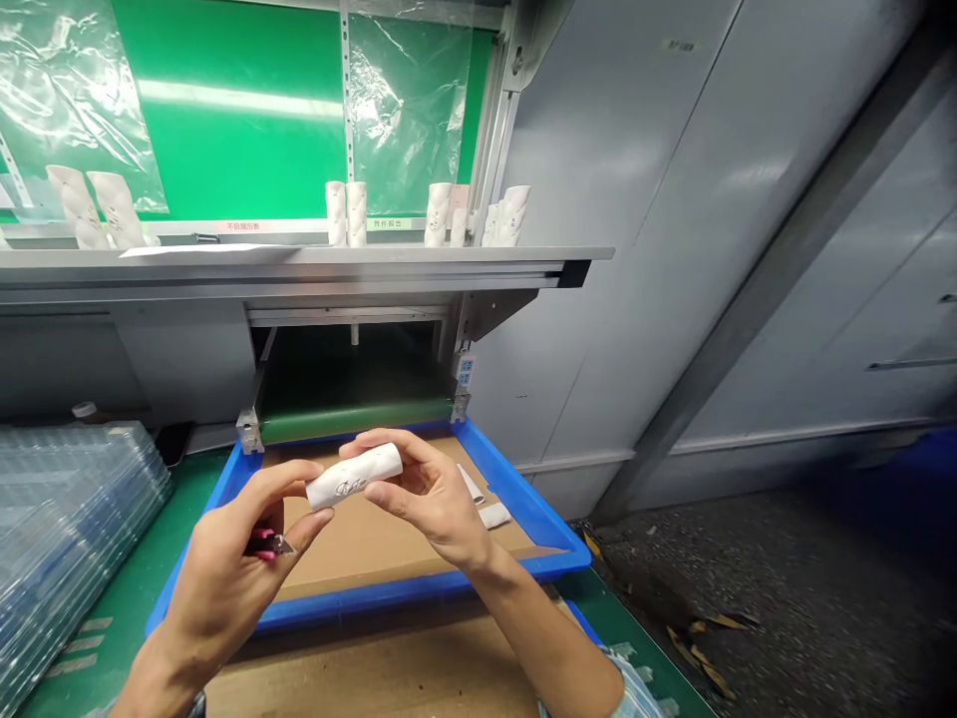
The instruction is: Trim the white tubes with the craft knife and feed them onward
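A short white tube (353, 479) with dark curly markings is held nearly level over the blue tray. My left hand (239, 558) pinches its left end between thumb and fingers. Tucked in the same palm is a small tool (267, 543) with a pink handle and a metal tip, mostly hidden by the fingers. My right hand (426, 494) grips the tube's right end, thumb below and fingers above. Two more white pieces, one a tube (493, 516), lie in the tray to the right, partly behind my right hand.
The blue tray (538, 519), lined with brown board, sits below a green conveyor belt (359, 419). Clear plastic trays (82, 538) are stacked at the left. Several white tubes (357, 214) stand on the metal shelf (419, 255) above. A grey wall (590, 199) rises at the right.
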The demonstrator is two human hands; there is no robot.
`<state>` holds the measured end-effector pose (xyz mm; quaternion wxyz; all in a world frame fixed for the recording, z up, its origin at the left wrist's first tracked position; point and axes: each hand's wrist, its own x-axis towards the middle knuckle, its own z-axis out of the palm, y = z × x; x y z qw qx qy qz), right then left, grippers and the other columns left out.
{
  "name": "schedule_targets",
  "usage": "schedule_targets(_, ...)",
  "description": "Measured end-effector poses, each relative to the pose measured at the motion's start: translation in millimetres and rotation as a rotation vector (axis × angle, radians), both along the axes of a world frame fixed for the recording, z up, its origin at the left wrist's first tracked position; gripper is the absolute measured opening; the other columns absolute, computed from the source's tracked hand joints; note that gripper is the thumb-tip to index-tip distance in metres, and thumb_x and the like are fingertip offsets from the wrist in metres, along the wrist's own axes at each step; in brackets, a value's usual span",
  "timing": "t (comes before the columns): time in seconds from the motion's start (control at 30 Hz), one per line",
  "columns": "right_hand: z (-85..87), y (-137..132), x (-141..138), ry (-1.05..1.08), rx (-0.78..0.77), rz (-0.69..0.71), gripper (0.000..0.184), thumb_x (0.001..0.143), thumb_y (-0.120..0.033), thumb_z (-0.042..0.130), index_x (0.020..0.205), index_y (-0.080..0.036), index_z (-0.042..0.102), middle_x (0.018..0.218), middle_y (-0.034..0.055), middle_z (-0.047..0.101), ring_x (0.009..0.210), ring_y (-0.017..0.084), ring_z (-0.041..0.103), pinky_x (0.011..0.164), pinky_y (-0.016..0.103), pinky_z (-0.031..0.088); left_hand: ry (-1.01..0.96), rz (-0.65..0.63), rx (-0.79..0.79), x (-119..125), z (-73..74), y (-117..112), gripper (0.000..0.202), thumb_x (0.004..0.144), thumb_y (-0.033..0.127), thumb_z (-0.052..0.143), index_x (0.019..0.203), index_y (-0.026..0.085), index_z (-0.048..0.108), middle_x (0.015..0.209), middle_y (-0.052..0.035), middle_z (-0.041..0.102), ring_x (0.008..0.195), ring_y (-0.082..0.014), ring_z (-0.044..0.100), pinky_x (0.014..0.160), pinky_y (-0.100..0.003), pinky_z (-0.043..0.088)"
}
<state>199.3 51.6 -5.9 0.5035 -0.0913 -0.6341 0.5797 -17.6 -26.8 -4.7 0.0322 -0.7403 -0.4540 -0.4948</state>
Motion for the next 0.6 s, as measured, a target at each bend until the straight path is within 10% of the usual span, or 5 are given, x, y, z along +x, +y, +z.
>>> schedule_targets(0.6,1.5,-6.8,2.5,-0.011,0.148,0.019,0.039,0.109,-0.038,0.067,0.145,-0.024,0.069,0.145,0.0118,0.074,0.127,0.023,0.073,0.109,0.042,0.062,0.057,0.023,0.067,-5.4,0.3,3.7,0.017,0.108,0.028,0.063,0.125,0.027,0.064,0.067,0.0118,0.038,0.052,-0.0076,0.037,0.052,-0.016,0.038)
